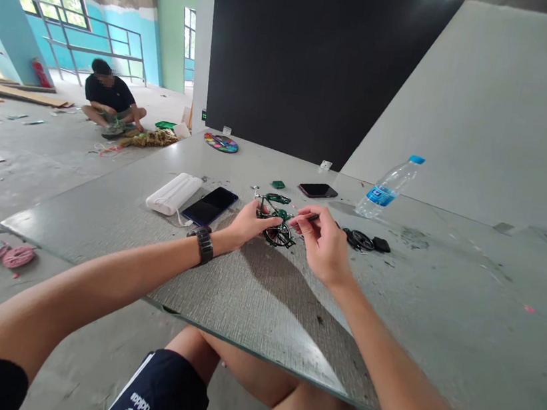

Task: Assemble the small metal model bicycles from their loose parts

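Observation:
A small green model bicycle point(278, 234) with a spoked black wheel is on the glass-topped table, in front of me. My left hand point(251, 224), a dark watch on its wrist, has its fingers closed on the bicycle's left side. From the right, my right hand point(322, 241) pinches a thin dark stick-like tool point(311, 217) close to the bicycle's frame. Its exact kind is too small to make out. Just beyond my right hand lie loose black wheel parts point(362, 241). A small green piece point(278, 184) rests behind the bicycle.
A white power bank-like block point(174, 193) and a dark phone point(211, 206) lie to the left. Farther back are another phone point(318, 190), a colourful palette point(221, 143) and a water bottle point(388, 188). A person point(111, 96) sits on the floor, back left.

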The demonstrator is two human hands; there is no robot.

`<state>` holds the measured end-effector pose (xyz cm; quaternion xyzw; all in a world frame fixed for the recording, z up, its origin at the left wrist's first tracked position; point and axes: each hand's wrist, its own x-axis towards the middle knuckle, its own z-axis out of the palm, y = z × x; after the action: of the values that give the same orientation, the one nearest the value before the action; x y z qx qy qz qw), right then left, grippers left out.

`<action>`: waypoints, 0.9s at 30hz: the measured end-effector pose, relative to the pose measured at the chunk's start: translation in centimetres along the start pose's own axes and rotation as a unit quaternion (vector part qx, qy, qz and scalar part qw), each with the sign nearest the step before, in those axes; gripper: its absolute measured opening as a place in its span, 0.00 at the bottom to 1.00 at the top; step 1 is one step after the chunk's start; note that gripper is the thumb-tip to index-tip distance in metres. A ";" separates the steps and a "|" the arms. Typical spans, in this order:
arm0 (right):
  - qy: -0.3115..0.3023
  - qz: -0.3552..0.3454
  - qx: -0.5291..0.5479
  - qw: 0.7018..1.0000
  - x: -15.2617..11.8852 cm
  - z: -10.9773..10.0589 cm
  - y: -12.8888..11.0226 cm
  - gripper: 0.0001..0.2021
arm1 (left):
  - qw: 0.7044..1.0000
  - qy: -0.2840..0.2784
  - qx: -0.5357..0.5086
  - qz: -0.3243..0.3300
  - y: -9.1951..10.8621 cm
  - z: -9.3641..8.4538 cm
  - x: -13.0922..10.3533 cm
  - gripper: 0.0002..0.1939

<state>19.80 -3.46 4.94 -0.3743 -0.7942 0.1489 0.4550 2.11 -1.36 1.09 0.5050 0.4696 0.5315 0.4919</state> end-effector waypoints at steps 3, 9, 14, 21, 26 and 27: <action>-0.011 -0.001 0.000 1.000 0.0 0.1 0.1 0.13 | 1.000 -0.005 0.001 0.013 -0.4 0.0 0.2 0.17; -0.028 -0.001 -0.004 1.000 0.0 0.0 0.4 0.14 | 0.999 0.008 0.020 0.030 -1.2 -0.1 0.6 0.18; -0.049 -0.009 -0.016 0.999 0.2 -0.4 0.1 0.17 | 0.999 0.004 0.022 0.028 -1.1 -0.1 0.6 0.18; -0.067 -0.016 -0.054 0.996 0.3 -0.9 -0.2 0.20 | 0.999 0.009 0.036 0.030 -1.1 -0.2 0.5 0.18; -0.064 -0.021 -0.050 0.996 0.4 -1.0 -0.2 0.19 | 0.999 0.005 0.024 0.022 -0.6 -0.2 0.4 0.18; -0.068 -0.021 -0.057 0.996 0.3 -1.0 -0.3 0.19 | 1.000 0.005 0.023 0.014 -0.4 -0.2 0.3 0.17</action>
<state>20.38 -3.49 5.81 -0.3720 -0.8381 0.1192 0.3807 1.93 -1.07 0.70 0.5196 0.4771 0.5302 0.4703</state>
